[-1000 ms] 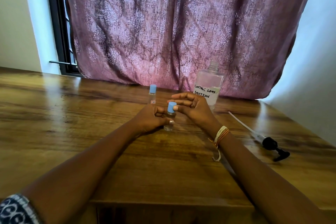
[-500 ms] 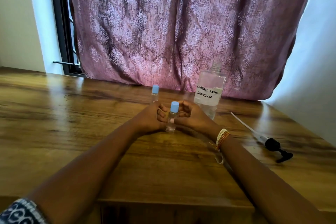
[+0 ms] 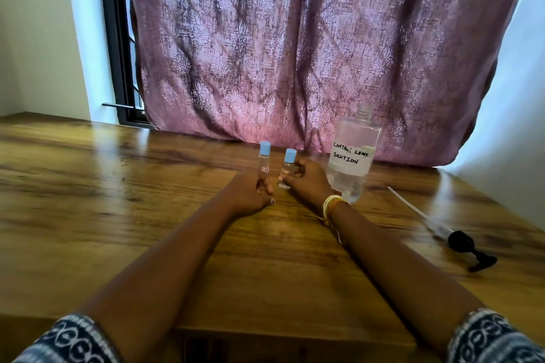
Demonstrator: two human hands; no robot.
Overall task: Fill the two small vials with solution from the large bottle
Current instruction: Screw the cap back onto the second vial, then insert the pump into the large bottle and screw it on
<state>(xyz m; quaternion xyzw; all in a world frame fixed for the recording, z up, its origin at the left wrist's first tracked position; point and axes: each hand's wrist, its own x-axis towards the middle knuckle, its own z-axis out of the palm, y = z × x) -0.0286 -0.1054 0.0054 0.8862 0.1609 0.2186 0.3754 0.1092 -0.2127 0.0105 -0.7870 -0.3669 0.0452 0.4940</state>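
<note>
Near the middle of the frame both hands rest on the wooden tabletop, each at a small vial with a blue cap. The left hand has its grip curled around the base of the left vial, which stands upright and carries a small label. The right hand has its grip pinching the right vial at its lower half; this vial also stands upright, just beside the first. Just to the right of the right hand stands the large bottle, clear, uncapped at the neck, with a white label handwritten "contact lens solution". A stack of yellow and orange bracelets circles the right wrist. Toward the right edge of the frame a black pump head with its long tube lies flat on the tabletop, well apart from the bottle. A patterned mauve curtain hangs behind everything.
</note>
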